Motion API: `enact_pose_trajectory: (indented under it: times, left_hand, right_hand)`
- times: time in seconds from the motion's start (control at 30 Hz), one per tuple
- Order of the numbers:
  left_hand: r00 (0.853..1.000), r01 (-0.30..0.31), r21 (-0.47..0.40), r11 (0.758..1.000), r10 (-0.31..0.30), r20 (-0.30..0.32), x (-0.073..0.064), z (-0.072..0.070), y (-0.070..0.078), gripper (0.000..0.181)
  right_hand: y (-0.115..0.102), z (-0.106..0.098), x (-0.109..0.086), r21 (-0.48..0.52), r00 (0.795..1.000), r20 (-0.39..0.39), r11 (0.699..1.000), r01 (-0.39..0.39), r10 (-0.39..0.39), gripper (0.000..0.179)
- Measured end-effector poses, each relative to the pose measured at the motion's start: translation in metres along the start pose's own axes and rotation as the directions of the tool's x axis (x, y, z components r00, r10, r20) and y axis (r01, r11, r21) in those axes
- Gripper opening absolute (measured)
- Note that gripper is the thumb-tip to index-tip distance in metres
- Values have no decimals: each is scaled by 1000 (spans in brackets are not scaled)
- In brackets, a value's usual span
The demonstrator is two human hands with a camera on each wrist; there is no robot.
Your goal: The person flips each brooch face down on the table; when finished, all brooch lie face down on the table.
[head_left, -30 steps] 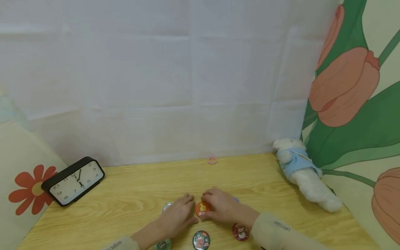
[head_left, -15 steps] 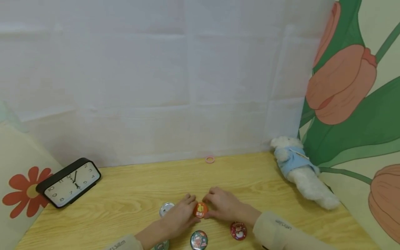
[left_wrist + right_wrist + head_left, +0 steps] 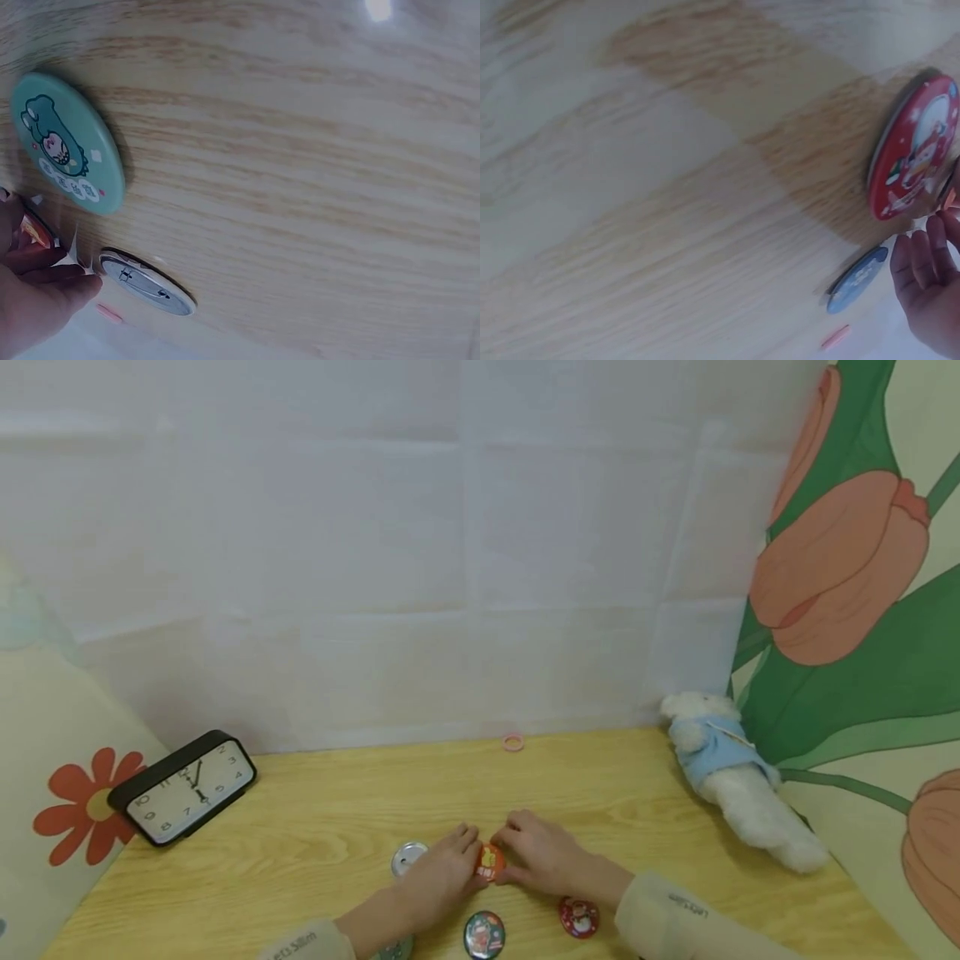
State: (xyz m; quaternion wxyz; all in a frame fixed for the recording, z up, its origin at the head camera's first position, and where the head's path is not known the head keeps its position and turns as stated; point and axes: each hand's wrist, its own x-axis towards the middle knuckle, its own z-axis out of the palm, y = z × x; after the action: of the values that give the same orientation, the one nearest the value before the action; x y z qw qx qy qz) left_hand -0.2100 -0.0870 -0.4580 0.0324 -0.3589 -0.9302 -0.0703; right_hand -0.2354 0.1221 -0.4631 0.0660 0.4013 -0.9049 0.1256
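An orange button badge point(image 3: 491, 862) with a yellow figure is held between both hands at the middle of the table. My left hand point(image 3: 442, 870) pinches its left edge; in the left wrist view, part of the badge's orange face shows between thumb and fingers, with a clear, film-like bit beside them. My right hand point(image 3: 543, 856) grips the right edge, its fingers curled toward the badge. Next to the left hand lies a badge turned pin side up point(image 3: 408, 858). A red badge point(image 3: 915, 150) and a blue one point(image 3: 858, 280) lie near the right hand.
A dark green badge point(image 3: 484, 935) lies in front of the hands, a light green badge point(image 3: 67, 142) under the left forearm. Farther back are a pink ring point(image 3: 512, 742), a black clock point(image 3: 183, 789) at left and a white plush toy point(image 3: 738, 777) at right.
The left hand has come closer to the orange badge, and the hands now stand nearer each other. More of the pin-side-up badge shows. The head view has shifted slightly.
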Motion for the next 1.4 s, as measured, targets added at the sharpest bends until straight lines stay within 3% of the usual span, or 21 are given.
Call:
enact_pose_trajectory:
  times: [0.23, 0.5, 0.6, 0.73, 0.97, 1.1, 1.4]
  left_hand:
    - [998, -10, 42, 999, 12, -62, 0, 5, 2, 47]
    - [997, 50, -138, 989, -56, -44, -2, -4, 0, 45]
    - [993, 18, -159, 987, -37, -114, 0, -11, -2, 36]
    - [976, -33, -153, 988, -1, -217, 5, -18, -5, 29]
    - [968, -49, -246, 968, -14, -249, 10, -26, -8, 27]
    - [955, -66, -237, 969, -7, -295, 13, -32, -8, 27]
    - [915, -94, -159, 983, 23, -402, 20, -55, -10, 35]
  right_hand:
    - [-3, 6, 0, -98, 999, -10, 995, 33, -34, 42]
    - [-5, 9, 2, -79, 1000, 6, 997, -6, 7, 45]
    - [-6, 4, 3, -34, 1000, -13, 999, -22, 22, 45]
    - [-5, -4, 6, -21, 996, -89, 1000, 0, -2, 42]
    - [-2, -10, 9, 35, 984, -176, 999, 13, -7, 47]
    - [-1, -13, 11, 49, 965, -259, 998, 38, -24, 48]
    - [0, -28, 23, -22, 896, -432, 994, 107, -106, 49]
